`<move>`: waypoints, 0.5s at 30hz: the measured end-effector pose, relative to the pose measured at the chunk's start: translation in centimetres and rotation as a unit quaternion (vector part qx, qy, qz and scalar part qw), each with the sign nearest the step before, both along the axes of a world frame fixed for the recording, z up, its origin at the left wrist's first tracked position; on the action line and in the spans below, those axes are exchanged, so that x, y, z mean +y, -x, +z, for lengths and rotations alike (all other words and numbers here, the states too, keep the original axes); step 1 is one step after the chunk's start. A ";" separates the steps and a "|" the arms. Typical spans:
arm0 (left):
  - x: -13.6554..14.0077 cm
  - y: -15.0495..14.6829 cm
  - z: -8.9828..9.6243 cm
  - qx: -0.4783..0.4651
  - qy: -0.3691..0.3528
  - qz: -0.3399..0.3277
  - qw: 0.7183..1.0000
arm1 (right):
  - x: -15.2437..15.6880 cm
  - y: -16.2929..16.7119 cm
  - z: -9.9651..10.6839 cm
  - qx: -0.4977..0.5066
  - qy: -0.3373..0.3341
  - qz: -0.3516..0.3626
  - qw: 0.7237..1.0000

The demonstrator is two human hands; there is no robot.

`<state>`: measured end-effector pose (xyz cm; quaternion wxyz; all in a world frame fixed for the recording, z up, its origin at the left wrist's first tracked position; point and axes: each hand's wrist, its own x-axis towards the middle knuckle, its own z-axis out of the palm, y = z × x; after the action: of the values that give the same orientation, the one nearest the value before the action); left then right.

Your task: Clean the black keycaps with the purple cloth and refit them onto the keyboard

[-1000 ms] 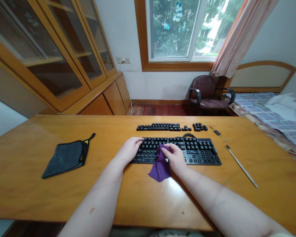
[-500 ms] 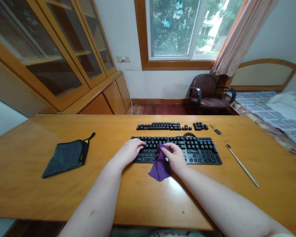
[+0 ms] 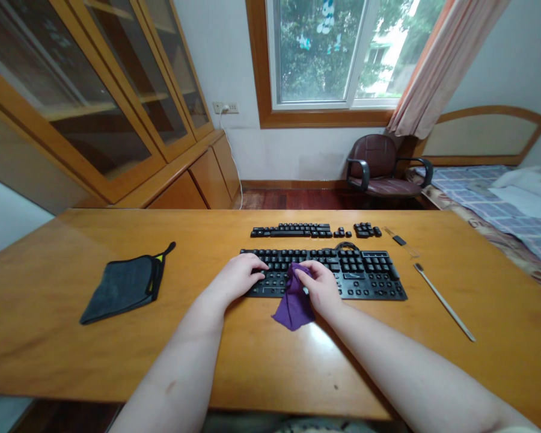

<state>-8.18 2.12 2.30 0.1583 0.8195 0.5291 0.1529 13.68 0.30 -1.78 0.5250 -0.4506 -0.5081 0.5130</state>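
A black keyboard [image 3: 373,281] lies flat before me, several of its lower keys off so that bare switches show. Over its left end rests my left hand [image 3: 243,275], fingertips on the keys, thumb held apart from the forefinger. Pinched in my right hand [image 3: 321,287] is a purple cloth [image 3: 294,310]; its upper part touches the middle of the keyboard and its loose corner hangs over the front edge onto the desk. The cloth and my hands hide part of the keys.
Behind the keyboard stand rows of removed keycaps [image 3: 297,230] and a smaller keycap group [image 3: 365,230]. To the right lie a wire keycap puller [image 3: 399,240] and a long-handled brush [image 3: 446,304]. A folded grey cloth [image 3: 124,288] lies on the wooden desk [image 3: 40,288] at left.
My left thumb has spread a little away from the forefinger. The right hand and the purple cloth stay in place; the whole view has shifted very slightly.
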 end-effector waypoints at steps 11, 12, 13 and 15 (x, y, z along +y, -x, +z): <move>-0.2 -0.5 0.4 0.026 -0.017 0.024 0.999 | 0.0 0.1 0.1 -0.005 -0.002 -0.002 1.000; -0.2 -0.5 0.4 0.029 -0.020 0.021 0.999 | 0.0 0.1 0.1 -0.005 -0.001 -0.001 1.000; -0.2 -0.5 0.4 0.032 -0.022 0.019 0.999 | 0.0 0.1 0.1 -0.004 0.000 0.000 1.000; -0.2 -0.6 0.4 0.039 -0.026 0.018 0.999 | 0.0 0.1 0.2 -0.003 0.000 -0.001 1.000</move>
<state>-7.56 1.88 2.67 0.1135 0.8191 0.5453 0.1374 13.56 0.26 -1.62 0.5242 -0.4525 -0.5091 0.5112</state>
